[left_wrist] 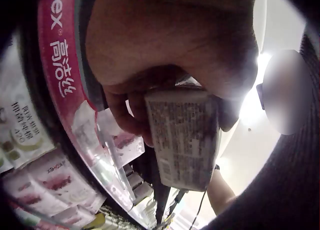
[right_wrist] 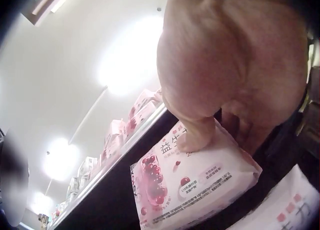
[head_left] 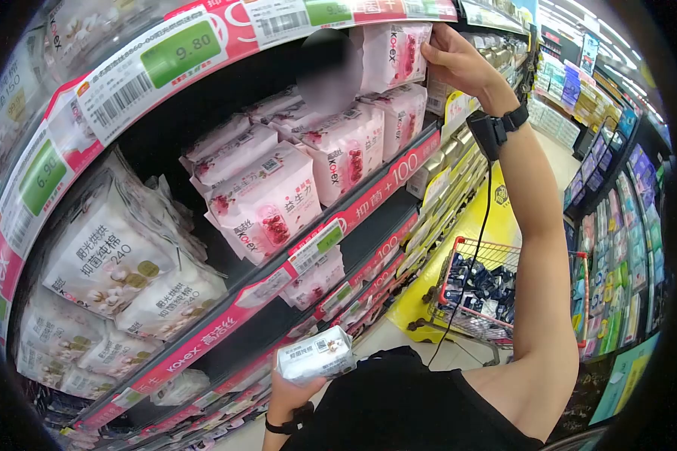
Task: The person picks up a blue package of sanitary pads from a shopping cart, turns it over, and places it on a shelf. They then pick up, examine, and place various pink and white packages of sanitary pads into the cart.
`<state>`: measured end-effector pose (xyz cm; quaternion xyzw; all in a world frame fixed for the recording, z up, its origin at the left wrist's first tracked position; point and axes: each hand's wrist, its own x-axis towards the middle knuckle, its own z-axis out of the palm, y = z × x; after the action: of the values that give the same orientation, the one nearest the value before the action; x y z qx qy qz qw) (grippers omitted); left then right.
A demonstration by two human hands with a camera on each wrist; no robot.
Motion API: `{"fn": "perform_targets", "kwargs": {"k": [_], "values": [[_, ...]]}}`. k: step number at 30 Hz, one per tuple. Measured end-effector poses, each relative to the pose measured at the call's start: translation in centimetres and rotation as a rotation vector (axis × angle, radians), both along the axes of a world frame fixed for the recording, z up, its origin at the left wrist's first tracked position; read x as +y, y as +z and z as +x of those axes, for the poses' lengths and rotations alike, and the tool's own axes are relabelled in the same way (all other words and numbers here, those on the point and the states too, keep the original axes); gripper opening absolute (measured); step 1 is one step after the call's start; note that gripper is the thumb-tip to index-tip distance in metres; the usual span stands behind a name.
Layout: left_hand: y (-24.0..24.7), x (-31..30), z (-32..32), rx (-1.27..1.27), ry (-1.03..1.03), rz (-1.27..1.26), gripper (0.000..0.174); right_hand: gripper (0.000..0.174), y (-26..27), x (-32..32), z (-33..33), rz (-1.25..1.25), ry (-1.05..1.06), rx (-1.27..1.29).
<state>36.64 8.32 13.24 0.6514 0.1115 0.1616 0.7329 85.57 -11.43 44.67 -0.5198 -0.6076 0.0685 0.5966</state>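
Observation:
My right hand (head_left: 459, 62) reaches up to the shelf and grips a pink pack of sanitary pads (head_left: 393, 60) at the right end of the row. In the right wrist view the thumb (right_wrist: 199, 135) presses on the printed front of that pack (right_wrist: 200, 182), and the other fingers go behind it. Another pink pack (head_left: 405, 120) sits just below. Down by the body, my left hand (head_left: 292, 392) holds a white pack of sanitary pads (head_left: 316, 358). The left wrist view shows fingers and thumb round this pack (left_wrist: 182, 140), its text-covered side facing the camera.
More pink packs (head_left: 267, 207) line the shelf, with white packs (head_left: 109, 248) to their left. A price rail (head_left: 180, 56) runs along the shelf edge above. Behind the right arm stands a shopping cart (head_left: 478, 289) holding dark packages. A black cable (head_left: 479, 248) hangs from the right wrist.

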Motion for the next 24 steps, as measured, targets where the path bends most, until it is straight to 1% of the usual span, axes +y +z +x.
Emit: {"fn": "perform_targets", "kwargs": {"k": [2,5,9,12,15,18,21,24], "values": [[0.0,0.0,0.1,-0.001,-0.024,-0.021,0.083,0.057,-0.2,-0.6,0.4,-0.004,-0.069,0.047],[-0.3,0.1,0.4,-0.003,-0.084,0.064,0.083,0.059,-0.4,-1.0,1.4,-0.043,-0.046,0.097],[0.0,-0.1,0.6,-0.028,-0.080,0.084,0.083,0.062,-0.4,-1.4,2.4,-0.112,0.052,0.070],[0.0,-0.1,0.6,-0.041,-0.057,0.124,0.082,0.061,-0.2,-1.5,1.4,-0.129,-0.039,0.033],[-0.3,0.0,0.3,-0.046,-0.042,0.109,0.081,0.061,-0.5,-1.3,2.3,-0.123,-0.012,0.094],[-0.4,0.0,0.1,-0.042,-0.028,0.112,0.079,0.061,-0.5,-1.5,3.1,-0.114,0.028,0.058],[-0.1,-0.1,0.0,-0.038,-0.012,0.117,0.079,0.061,-0.8,-1.7,3.1,-0.112,0.088,0.100],[0.1,-0.2,0.0,-0.022,-0.004,0.100,0.080,0.060,-0.6,-1.5,2.9,-0.147,0.137,0.047]]}}
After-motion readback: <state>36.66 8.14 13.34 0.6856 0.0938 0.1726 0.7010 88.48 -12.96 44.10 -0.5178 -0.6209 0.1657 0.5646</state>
